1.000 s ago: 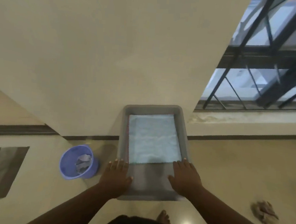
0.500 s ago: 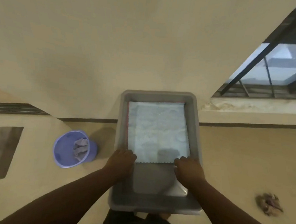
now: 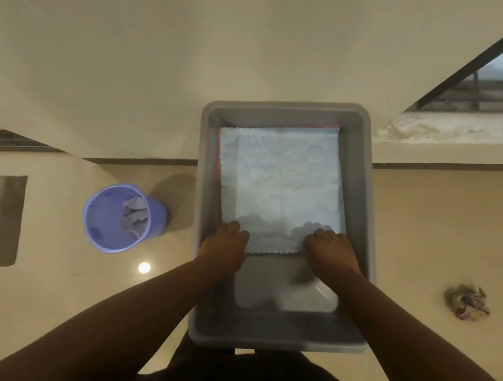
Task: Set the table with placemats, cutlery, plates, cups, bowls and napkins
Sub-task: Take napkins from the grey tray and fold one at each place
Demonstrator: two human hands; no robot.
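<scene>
1. Cloth (image 3: pixel 280 189), pale blue with a scalloped edge, lies flat in the far part of a grey tub (image 3: pixel 361 180); a red edge shows beneath it.
2. Left hand (image 3: pixel 225 245) curls its fingers on the cloth's near left corner.
3. Right hand (image 3: pixel 331 251) curls on the near right corner.
4. Purple bin (image 3: pixel 117 218) stands left of the tub; a crumpled rag (image 3: pixel 466 300) lies on the floor to the right.

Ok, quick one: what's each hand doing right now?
Left hand: fingers curled on the near left corner of the light blue cloth in the grey tub.
Right hand: curled on its near right corner.
</scene>
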